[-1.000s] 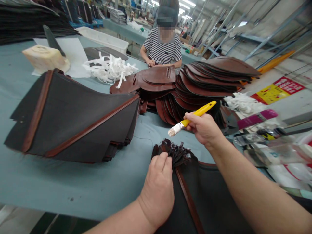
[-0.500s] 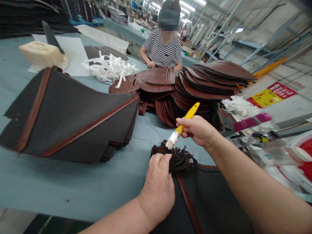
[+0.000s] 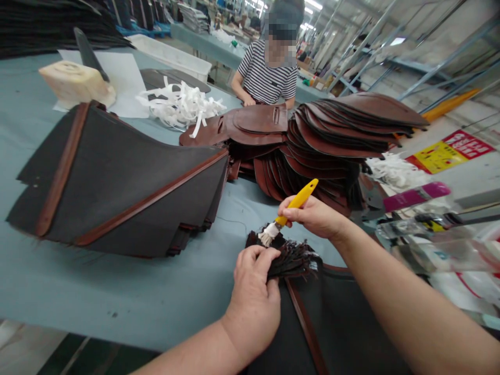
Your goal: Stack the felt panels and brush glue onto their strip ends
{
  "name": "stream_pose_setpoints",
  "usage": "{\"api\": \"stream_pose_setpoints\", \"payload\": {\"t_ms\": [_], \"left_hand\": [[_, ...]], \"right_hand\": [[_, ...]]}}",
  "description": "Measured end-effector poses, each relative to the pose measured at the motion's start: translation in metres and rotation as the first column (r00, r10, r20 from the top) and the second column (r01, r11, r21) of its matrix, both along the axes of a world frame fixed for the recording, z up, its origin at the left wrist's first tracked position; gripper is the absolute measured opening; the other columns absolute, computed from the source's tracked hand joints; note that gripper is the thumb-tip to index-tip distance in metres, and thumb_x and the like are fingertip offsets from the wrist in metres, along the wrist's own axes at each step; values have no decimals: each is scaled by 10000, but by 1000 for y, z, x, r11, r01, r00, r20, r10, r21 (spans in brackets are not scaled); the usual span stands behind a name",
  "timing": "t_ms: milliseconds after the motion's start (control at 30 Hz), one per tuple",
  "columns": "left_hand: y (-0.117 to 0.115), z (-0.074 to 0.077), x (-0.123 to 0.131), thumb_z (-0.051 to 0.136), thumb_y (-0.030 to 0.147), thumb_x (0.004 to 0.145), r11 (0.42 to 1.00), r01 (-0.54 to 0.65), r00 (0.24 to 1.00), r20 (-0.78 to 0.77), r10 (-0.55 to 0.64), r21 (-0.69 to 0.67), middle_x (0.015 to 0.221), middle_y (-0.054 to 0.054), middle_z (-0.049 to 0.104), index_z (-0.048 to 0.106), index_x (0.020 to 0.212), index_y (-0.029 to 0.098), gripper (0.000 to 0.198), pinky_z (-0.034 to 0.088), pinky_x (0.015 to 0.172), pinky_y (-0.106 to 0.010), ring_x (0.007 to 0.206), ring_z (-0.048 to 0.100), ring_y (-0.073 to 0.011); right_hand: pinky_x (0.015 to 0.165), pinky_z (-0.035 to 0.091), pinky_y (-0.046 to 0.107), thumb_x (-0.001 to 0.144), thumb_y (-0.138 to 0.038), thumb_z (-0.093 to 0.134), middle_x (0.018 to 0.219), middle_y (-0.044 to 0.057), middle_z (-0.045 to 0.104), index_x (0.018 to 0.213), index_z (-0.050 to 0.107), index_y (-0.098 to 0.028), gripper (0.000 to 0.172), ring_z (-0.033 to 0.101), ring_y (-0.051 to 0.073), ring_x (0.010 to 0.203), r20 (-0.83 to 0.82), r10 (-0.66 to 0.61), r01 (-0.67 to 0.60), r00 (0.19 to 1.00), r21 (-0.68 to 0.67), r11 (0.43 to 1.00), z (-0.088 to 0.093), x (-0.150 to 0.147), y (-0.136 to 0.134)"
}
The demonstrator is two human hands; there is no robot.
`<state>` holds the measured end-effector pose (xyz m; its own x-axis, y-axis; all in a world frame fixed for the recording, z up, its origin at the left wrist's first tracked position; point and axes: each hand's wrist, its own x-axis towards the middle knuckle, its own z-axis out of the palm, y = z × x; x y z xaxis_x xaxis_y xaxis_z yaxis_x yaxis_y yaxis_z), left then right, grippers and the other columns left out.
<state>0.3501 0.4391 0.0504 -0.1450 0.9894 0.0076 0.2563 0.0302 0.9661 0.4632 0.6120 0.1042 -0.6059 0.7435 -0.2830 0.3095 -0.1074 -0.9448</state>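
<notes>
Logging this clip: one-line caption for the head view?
Right hand holds a yellow-handled brush over bunched dark leather strips gripped by the left hand.

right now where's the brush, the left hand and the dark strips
brush (image 3: 297,201), head view, on its yellow handle
left hand (image 3: 253,298), head view, on the back of the hand
dark strips (image 3: 292,260), head view, on the middle of the bundle

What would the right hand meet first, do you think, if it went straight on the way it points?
Probably the bunched dark leather strips that the left hand grips, just under the brush in the right hand; depth is unclear.
</notes>
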Motion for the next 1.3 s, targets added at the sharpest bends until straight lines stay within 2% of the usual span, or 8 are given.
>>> {"api": "stream_pose_setpoints", "payload": {"t_ms": [167,267,367,567,833,1067,1200,1300], "left_hand": [[0,-2,4,460,5,697,984,-37,999,8,40,-172,1285,-62,376,545,1096,281,493,272,1043,-451,1229,333,-236],[1,-3,5,467,25,707,978,-37,999,18,42,-207,1315,-66,372,544,1114,288,491,256,1048,-470,1253,318,-253],[2,-3,4,469,9,692,984,-54,998,15,57,-167,1263,-62,409,547,1100,278,494,271,1045,-451,1216,355,-236],[2,-1,2,415,-50,682,999,14,999,51,-17,47,1105,-40,479,501,1083,238,502,362,1001,-371,1064,453,-165],[-4,4,-1,345,-71,722,958,76,982,-185,-25,276,1059,-80,496,456,1141,190,507,458,880,-392,973,463,-185],[-6,6,-1,359,-25,794,949,164,945,-320,-72,269,1090,-98,489,481,1146,167,419,456,886,-386,987,442,-195],[-6,6,0,360,-21,802,943,180,937,-340,-77,280,1092,-89,488,479,1149,175,416,460,879,-378,976,435,-192],[-7,4,0,354,-35,789,942,145,954,-297,-51,304,1087,-80,494,465,1147,188,436,463,880,-376,980,447,-186]], "right_hand": [[522,382,237,645,-292,705,587,-7,551,692,624,-148,171,476,108,534,-9,-137,137,990,148,979,0,6,3],[523,383,244,649,-289,693,604,-2,561,695,628,-154,157,482,115,543,-13,-56,57,998,126,990,5,1,-2],[517,384,252,641,-279,684,570,0,555,677,632,-148,145,481,124,532,76,-6,-4,997,132,991,4,-1,-4],[553,379,255,661,-331,701,601,0,557,706,631,-155,194,477,122,555,-31,-257,258,966,222,940,3,11,8],[650,411,306,591,-360,767,685,36,574,696,676,-171,234,513,176,676,0,169,-169,986,-63,984,35,34,-1],[688,403,317,639,-346,746,717,36,581,733,695,-207,175,525,188,722,-54,118,-116,992,43,992,47,43,2],[672,401,328,647,-343,735,704,51,583,702,701,-175,180,526,195,703,28,388,-387,921,-28,922,50,40,0],[649,403,333,652,-363,725,665,57,581,661,698,-167,199,531,199,674,31,402,-401,915,-27,916,61,45,0]]}}
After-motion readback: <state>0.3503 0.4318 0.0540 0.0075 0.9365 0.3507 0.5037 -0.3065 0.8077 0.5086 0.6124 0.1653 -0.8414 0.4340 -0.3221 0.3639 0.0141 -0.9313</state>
